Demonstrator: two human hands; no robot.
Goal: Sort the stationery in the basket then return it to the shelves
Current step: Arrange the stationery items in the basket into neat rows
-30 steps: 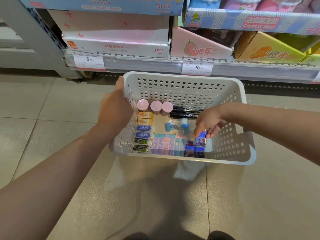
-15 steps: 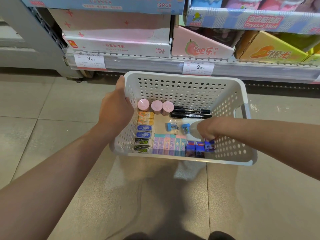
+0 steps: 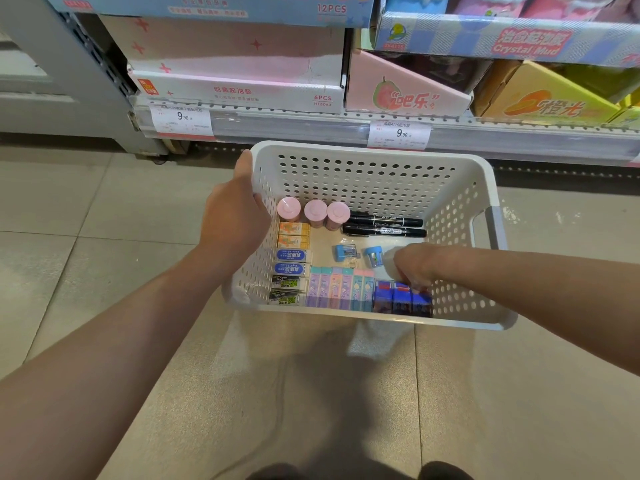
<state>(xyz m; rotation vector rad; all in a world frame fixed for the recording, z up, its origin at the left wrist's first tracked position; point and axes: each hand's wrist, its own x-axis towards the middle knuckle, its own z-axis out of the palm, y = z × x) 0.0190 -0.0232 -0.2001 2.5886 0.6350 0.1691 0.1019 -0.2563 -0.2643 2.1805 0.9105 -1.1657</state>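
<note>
A white perforated basket (image 3: 370,174) hangs above the tiled floor, with my left hand (image 3: 235,216) gripping its left rim. Inside stand three pink tubs (image 3: 315,211) and two black markers (image 3: 384,226) at the back. Orange, blue and green erasers (image 3: 291,265) line the left wall. A row of pastel boxes (image 3: 341,289) lies along the near wall, then three dark blue boxes (image 3: 401,301). Two blue sharpeners (image 3: 360,253) lie in the middle. My right hand (image 3: 414,268) reaches in from the right, fingertips pressing down on the rightmost blue box; whether it grips the box is unclear.
A shop shelf (image 3: 311,124) with price tags (image 3: 181,119) runs just behind the basket. On it stand pink boxes (image 3: 239,64), a pink display carton (image 3: 405,88) and an orange carton (image 3: 543,98). A grey upright (image 3: 76,71) stands at the left. My feet show at the bottom edge.
My right hand carried a dark blue box down and to the right, setting it into the near right corner beside the other blue ones. The left hand and basket stayed put.
</note>
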